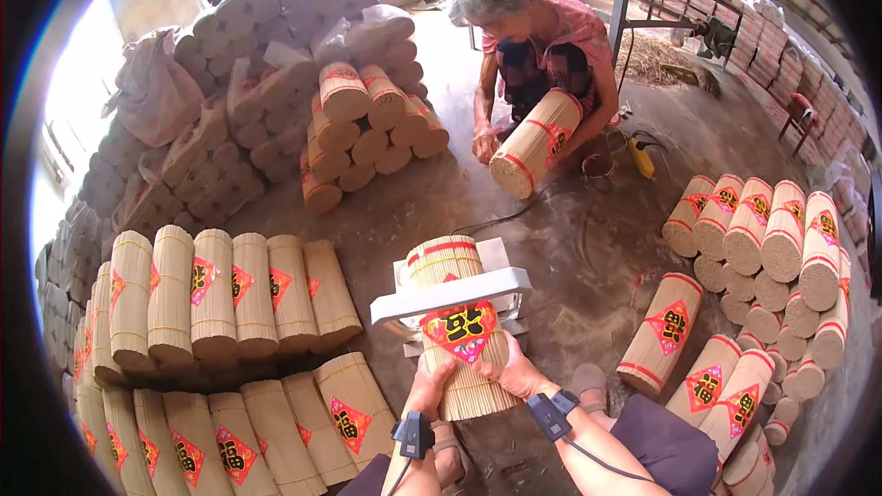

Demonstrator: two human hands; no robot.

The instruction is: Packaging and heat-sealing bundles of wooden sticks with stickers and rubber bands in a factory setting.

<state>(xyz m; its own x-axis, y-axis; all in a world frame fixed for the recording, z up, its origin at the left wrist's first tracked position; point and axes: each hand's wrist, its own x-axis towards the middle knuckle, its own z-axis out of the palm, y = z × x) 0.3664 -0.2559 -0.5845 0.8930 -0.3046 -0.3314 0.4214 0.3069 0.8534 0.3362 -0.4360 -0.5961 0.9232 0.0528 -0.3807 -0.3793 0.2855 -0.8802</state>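
A thick round bundle of thin wooden sticks point(478, 397) lies lengthwise in front of me, with a red diamond label point(464, 331) on its upper side. My left hand point(430, 388) grips its near left side, and my right hand point(514, 370) clasps the right side with the thumb on top. The bundle passes under the grey arch of a banding machine point(450, 293); its far part shows beyond the arch, ringed by a red band point(443, 248). The undersides of both hands are hidden.
Rows of bundles point(213, 285) stand on the left, with banded ones point(660, 331) stacked on the right. Ahead, a crouching person point(551, 46) holds another bundle point(537, 142) beside a yellow tool point(641, 158). Wrapped stacks point(248, 28) fill the back left. A cable point(501, 219) crosses the floor.
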